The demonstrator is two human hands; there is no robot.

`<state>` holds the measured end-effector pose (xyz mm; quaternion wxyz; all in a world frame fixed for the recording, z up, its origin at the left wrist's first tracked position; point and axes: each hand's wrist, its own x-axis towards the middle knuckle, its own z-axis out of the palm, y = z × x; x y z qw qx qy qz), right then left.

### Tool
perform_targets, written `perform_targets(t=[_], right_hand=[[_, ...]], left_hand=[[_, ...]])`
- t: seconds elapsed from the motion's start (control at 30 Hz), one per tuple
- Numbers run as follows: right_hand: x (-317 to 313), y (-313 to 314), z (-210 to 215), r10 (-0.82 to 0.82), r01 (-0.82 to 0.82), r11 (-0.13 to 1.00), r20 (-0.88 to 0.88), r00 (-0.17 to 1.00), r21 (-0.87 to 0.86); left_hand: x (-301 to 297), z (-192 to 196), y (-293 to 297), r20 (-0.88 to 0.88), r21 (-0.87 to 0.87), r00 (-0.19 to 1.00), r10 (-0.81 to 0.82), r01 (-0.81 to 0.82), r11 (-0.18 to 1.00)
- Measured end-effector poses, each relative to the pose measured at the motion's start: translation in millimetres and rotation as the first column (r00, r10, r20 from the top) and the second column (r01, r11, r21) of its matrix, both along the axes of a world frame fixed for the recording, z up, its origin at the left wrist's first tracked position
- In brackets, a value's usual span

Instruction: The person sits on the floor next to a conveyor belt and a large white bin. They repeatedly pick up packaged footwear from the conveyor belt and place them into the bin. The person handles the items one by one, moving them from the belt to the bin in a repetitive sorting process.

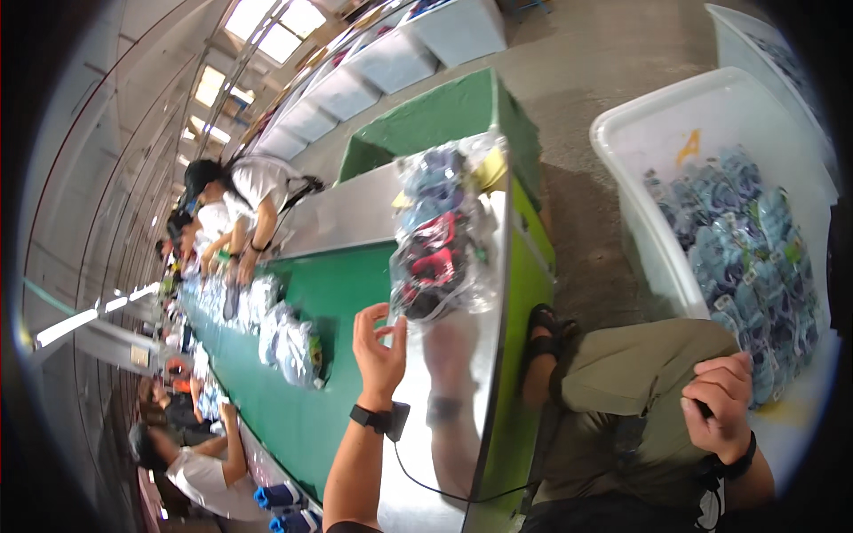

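My left hand [380,355] is raised over the metal edge of the worktable, its thumb and bent fingers apart with nothing visible between them. A fingertip comes close to a clear plastic bag [435,271] holding black and red footwear; whether it touches cannot be told. Just beyond lies another clear bag [435,182] with blue-grey contents. Down by my right thigh, my right hand [718,407] is loosely closed. A dark spot shows among its curled fingers, but I cannot make out whether it holds anything. Both wrists wear black bands, with a thin cable at the left one.
A green conveyor belt [258,391] carries more bagged items [291,345]. Behind the table end stands a green bin [426,115]. To the right, a white tub [622,133] holds many bagged blue-grey pairs. Co-workers stand along the belt; blue shoes [280,496] sit near its lower edge.
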<state>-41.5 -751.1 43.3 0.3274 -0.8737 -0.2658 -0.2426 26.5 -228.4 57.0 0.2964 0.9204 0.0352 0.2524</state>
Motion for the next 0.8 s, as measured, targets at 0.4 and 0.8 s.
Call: perform_targets(t=[0.4,0.8], right_hand=[[2,6,-7,-0.042,0.037,0.993,-0.043,0.998,-0.109],[0,8,-3,-0.058,0.051,0.991,-0.048,0.997,-0.121]], left_hand=[[-88,-51,281,-0.029,0.432,0.690,0.724,-0.644,0.631],[-136,-63,146,-0.444,-0.153,0.810,0.383,-0.490,0.858]])
